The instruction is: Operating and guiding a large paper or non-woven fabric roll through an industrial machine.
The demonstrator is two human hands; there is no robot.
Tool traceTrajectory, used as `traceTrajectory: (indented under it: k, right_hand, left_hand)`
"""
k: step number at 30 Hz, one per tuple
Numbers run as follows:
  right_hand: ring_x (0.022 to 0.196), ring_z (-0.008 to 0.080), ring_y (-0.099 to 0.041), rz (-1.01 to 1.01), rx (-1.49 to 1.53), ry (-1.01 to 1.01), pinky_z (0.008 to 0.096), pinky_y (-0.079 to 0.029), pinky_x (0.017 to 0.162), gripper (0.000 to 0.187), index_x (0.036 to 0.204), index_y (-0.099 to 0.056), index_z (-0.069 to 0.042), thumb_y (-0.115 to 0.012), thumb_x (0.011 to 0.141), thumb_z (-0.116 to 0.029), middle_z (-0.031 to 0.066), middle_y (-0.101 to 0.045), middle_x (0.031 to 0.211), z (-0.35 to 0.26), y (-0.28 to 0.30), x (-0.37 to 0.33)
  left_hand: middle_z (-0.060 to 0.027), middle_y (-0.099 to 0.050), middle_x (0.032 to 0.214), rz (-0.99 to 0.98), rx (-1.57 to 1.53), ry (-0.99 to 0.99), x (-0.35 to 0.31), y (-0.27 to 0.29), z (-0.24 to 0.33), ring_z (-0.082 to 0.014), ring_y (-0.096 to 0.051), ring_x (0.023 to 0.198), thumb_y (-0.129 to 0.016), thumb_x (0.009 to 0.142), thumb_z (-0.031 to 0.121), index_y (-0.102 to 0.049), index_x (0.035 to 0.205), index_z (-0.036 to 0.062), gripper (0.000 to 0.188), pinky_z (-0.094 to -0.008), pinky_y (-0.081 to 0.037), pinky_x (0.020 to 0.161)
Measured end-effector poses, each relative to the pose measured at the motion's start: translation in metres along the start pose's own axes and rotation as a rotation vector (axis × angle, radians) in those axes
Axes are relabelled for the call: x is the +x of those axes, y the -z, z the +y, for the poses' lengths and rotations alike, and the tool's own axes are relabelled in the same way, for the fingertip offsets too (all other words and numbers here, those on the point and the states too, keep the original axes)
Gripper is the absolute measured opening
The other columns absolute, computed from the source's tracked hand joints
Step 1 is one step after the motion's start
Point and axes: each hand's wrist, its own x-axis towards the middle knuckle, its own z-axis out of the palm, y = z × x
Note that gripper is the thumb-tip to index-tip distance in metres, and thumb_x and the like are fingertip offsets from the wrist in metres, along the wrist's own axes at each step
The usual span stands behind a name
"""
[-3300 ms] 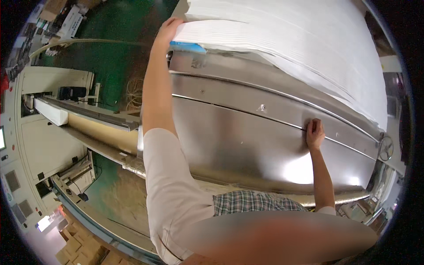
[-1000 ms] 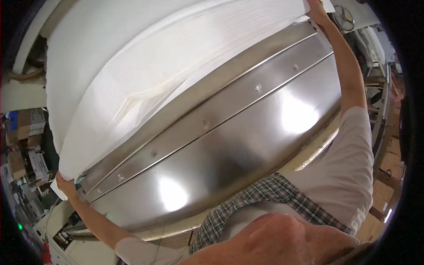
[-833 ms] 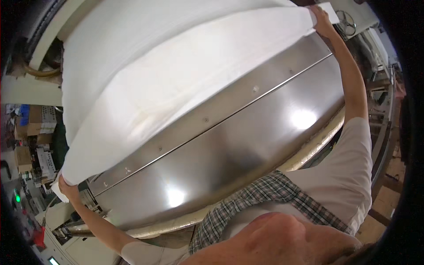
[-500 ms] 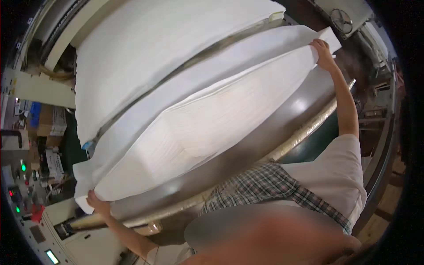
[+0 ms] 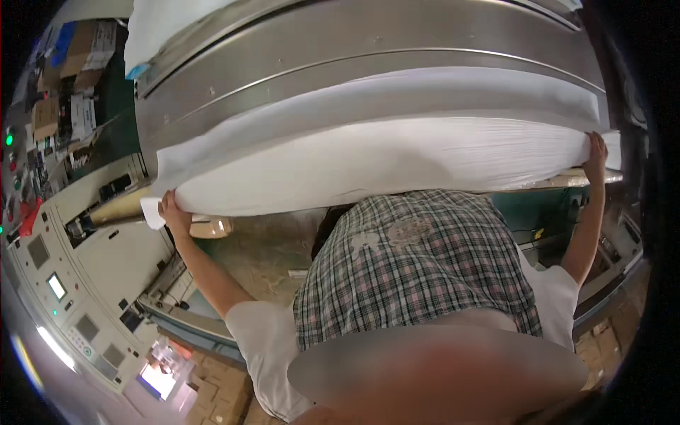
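Observation:
A wide, soft white sheet stack [image 5: 340, 166] with many thin layers stretches across in front of my body, bowed between my two hands. Its near left corner is gripped by my left hand [image 5: 175, 214], fingers curled over the edge. At the far right end my right hand [image 5: 596, 157] is wrapped round the other corner. A smooth white sheet [image 5: 397, 92] spreads along the stack's far side. The thumbs and the underside of the stack are hidden.
Beyond the white material lies a metal machine bed [image 5: 340, 49] with raised edges. A control panel [image 5: 78, 297] with a lit screen and buttons stands at left. Cardboard boxes [image 5: 88, 53] sit at upper left. A wrapped bar [image 5: 559, 180] runs along the near side.
Both hands have brought the white stack nearer my body, uncovering the metal bed behind it. The view has also turned, so the stack now lies more level. Both grips are kept.

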Motion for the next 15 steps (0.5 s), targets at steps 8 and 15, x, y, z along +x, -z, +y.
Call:
traceTrajectory:
  k: [8, 15]
  right_hand:
    - [0.118, 0.0332, -0.036, -0.577, -0.021, 0.086, 0.0397, -0.027, 0.095, 0.051, 0.119, -0.042, -0.005, -0.054, 0.070, -0.003, 0.0162, -0.045, 0.118, 0.032, 0.020, 0.054]
    - [0.112, 0.0262, -0.044, -0.945, -0.234, 0.149, 0.0338, -0.039, 0.092, 0.045, 0.118, -0.045, -0.002, -0.052, 0.073, -0.002, 0.0163, -0.043, 0.124, 0.055, -0.038, 0.178]
  left_hand:
    - [-0.0147, -0.055, 0.108, -0.545, 0.094, 0.033, 0.051, 0.047, -0.018, -0.0322, -0.049, 0.103, -0.064, 0.059, 0.009, -0.049, 0.113, 0.0093, 0.055, -0.0417, -0.035, 0.091]
    - [-0.0165, -0.058, 0.105, -0.891, -0.035, 0.051, 0.167, -0.034, -0.007, -0.0335, -0.054, 0.098, -0.048, 0.070, 0.007, -0.052, 0.115, 0.0151, 0.046, -0.0370, -0.042, 0.085]
